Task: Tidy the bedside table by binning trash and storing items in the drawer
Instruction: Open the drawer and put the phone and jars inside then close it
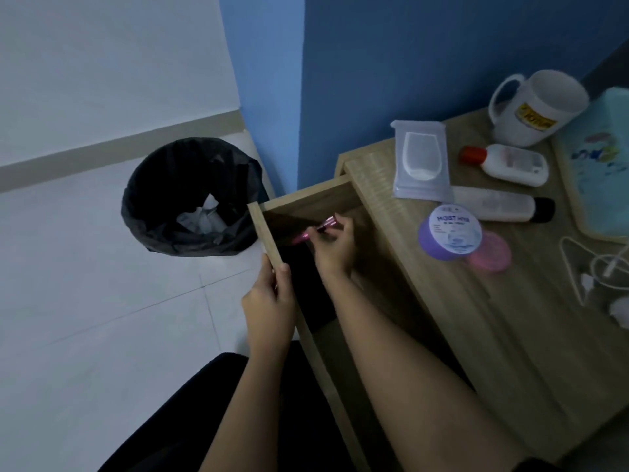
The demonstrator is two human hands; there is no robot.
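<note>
Right grip (335, 247) pinches pink pen (315, 232) over open drawer (265, 233) near its far end, long axis slanting across toward the drawer front (drop spot likely directly below); left grip (272, 294) clasps the front's top edge.

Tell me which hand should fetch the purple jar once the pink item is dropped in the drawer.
Right, probably. The right hand holds the pink item inside the drawer, on the side nearer the purple jar; the left hand grips the drawer front, farther away.
</note>
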